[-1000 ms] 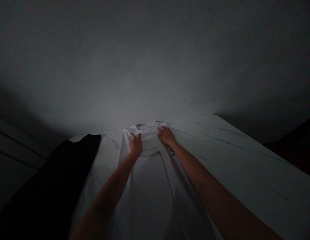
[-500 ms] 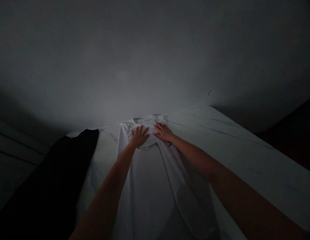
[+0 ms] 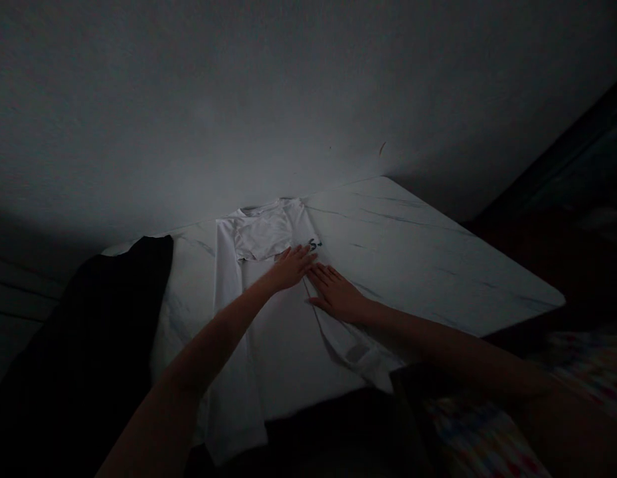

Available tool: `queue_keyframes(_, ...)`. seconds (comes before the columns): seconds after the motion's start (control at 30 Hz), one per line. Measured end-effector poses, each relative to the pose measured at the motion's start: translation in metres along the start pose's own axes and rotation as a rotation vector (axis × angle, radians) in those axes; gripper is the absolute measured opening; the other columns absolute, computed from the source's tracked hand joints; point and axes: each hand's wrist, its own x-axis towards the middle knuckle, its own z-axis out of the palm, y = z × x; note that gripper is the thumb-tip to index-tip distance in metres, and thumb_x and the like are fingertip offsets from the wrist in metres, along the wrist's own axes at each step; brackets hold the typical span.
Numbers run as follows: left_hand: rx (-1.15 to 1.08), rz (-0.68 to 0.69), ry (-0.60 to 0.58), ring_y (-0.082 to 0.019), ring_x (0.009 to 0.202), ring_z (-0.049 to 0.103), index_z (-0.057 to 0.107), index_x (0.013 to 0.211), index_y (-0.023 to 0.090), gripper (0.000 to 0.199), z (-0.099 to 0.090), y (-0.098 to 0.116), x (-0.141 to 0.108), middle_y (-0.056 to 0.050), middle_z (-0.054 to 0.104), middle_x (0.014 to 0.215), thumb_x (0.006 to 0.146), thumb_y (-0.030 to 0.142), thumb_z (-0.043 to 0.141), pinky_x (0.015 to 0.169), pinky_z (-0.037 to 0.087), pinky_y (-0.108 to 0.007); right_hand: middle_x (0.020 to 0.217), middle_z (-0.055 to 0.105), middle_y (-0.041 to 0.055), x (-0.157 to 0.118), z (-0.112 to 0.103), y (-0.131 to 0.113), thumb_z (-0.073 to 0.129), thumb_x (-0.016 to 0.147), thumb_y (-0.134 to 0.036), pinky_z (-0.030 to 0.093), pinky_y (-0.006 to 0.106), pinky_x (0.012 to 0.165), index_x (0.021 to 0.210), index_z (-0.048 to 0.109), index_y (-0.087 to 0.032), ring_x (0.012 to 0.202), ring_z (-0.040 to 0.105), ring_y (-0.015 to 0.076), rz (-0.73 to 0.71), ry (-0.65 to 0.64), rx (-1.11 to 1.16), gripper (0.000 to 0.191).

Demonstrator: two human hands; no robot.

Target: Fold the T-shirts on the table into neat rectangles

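Both hands lie open and flat, palms down, with fingers extended and nothing gripped. The left hand (image 3: 288, 267) rests on the middle of one white long-sleeved shirt (image 3: 283, 338), its fingertips against the folded-over upper part. The right hand (image 3: 337, 295) rests just beside it, on the shirt's right side. The shirt lies face-up on a white marble-patterned tabletop (image 3: 412, 265), its collar (image 3: 254, 211) near the far edge, where the table meets a grey wall (image 3: 238, 99). Of its two sleeves, one (image 3: 233, 405) runs down the left side to the table's near edge, and the other (image 3: 360, 355) lies under the right forearm, its cuff close to that edge. A small dark printed mark (image 3: 314, 245) shows beside the folded part. One black garment (image 3: 109, 332) lies along the left, near the shirt but apart from it. The tabletop stretches well to the right, to a corner. Colourful patterned fabric (image 3: 487, 425) sits below the near edge at lower right.
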Motion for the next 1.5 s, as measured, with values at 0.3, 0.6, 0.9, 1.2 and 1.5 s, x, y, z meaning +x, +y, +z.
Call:
queue_keyframes(0.3,-0.204,0.269,0.033,-0.026,0.134,0.045,0.050,0.138,0.020,0.046,-0.007,0.104,-0.093,-0.015,0.051,0.143,0.094,0.037,0.053,0.113,0.034,-0.047,0.129,0.065,0.0091,-0.111,-0.029,-0.029,0.032,0.103,-0.041,0.045,0.044,0.104,0.116,0.069,-0.023,0.123,0.057,0.0224,0.050,0.185,0.424,0.043)
queue_keyframes(0.6,-0.026,0.432,0.014,-0.022,0.105,0.057,0.057,0.120,0.019,0.030,0.004,0.171,-0.124,-0.008,0.064,0.113,0.091,0.028,0.059,0.088,0.051,-0.035,0.108,0.064,0.0119,-0.185,-0.014,-0.059,0.069,0.082,-0.031,0.052,0.043,0.085,0.102,0.065,-0.021,0.103,0.058,0.0264,0.001,0.433,0.233,0.023)
queue_keyframes(0.9,-0.004,0.453,0.198,-0.018,0.102,0.058,0.059,0.102,0.016,0.023,0.008,0.177,-0.145,-0.008,0.065,0.101,0.098,0.016,0.036,0.079,0.052,-0.027,0.091,0.064,0.0064,-0.193,0.036,-0.067,0.050,0.085,-0.011,0.054,0.036,0.071,0.102,0.063,-0.025,0.084,0.062,0.0205,0.061,0.875,0.058,0.025)
queue_keyframes(1.2,0.230,0.379,0.198,-0.026,0.116,0.055,0.055,0.121,0.017,0.030,0.040,0.190,-0.158,-0.012,0.063,0.119,0.094,0.030,0.055,0.106,0.040,-0.047,0.088,0.073,0.0045,-0.207,0.027,-0.042,0.054,0.093,-0.018,0.059,0.031,0.072,0.111,0.067,-0.028,0.083,0.069,0.0185,-0.233,0.684,0.022,0.025)
queue_keyframes(1.5,0.227,0.460,0.369,-0.020,0.084,0.062,0.062,0.097,0.014,0.012,0.037,0.196,-0.158,-0.008,0.066,0.089,0.094,0.017,0.050,0.073,0.053,-0.032,0.096,0.075,0.0051,-0.211,0.007,-0.036,0.049,0.094,-0.015,0.060,0.035,0.083,0.127,0.061,-0.030,0.090,0.071,0.0199,-0.302,0.577,-0.153,0.039)
